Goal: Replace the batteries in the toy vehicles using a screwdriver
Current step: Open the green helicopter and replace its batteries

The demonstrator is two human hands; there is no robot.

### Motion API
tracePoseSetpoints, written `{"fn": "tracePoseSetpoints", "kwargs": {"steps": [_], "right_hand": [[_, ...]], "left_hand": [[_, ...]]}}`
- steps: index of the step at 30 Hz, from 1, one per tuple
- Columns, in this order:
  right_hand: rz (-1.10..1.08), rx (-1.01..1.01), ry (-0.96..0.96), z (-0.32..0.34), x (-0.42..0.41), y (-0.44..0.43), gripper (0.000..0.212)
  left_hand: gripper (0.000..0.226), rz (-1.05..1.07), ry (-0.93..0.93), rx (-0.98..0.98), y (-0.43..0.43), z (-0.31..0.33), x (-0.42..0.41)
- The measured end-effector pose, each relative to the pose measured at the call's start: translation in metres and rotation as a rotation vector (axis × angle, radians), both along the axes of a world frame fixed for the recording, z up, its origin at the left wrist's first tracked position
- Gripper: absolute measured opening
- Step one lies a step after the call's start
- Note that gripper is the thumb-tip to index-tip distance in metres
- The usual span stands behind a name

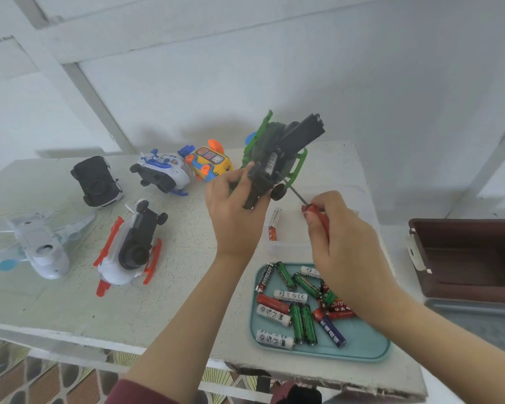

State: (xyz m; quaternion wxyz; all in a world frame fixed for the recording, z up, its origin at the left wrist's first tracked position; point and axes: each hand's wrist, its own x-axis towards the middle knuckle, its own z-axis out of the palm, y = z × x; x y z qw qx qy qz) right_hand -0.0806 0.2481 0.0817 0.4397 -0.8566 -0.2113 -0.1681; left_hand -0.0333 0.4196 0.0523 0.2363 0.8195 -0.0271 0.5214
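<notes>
Surface: pale, worn table (pixel 70 301), white wall behind.
Toy: green vehicle (pixel 277 158) lifted over the table, underside showing, left hand (pixel 233 211) curled round it.
Tool: screwdriver (pixel 314 210) pinched in right hand (pixel 347 243), tip by the toy's wheel.
Nearby: teal tray (pixel 370 345) of loose batteries (pixel 301 322).

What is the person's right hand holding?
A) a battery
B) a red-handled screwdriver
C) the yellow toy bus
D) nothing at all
B: the right hand grips a red-handled screwdriver, its metal shaft pointing at the green toy vehicle that the left hand holds up above the table.
</notes>
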Motion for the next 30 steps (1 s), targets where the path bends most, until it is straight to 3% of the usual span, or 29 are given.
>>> {"fn": "tracePoseSetpoints", "kwargs": {"steps": [3, 7, 17, 30], "right_hand": [[-0.048, 0.034, 0.032, 0.002, 0.005, -0.007, 0.009], [0.045, 0.009, 0.022, 0.008, 0.009, -0.020, 0.002], [0.158, -0.040, -0.001, 0.013, 0.015, -0.025, 0.007], [-0.017, 0.140, 0.029, -0.008, -0.005, 0.008, 0.005]], "left_hand": [[0.044, -0.034, -0.028, 0.043, 0.003, 0.000, 0.001], [0.044, -0.079, -0.031, 0.111, 0.013, -0.001, -0.002], [0.045, -0.140, -0.020, 0.157, 0.020, 0.001, -0.006], [0.042, 0.012, 0.033, -0.007, -0.005, -0.007, 0.002]]}}
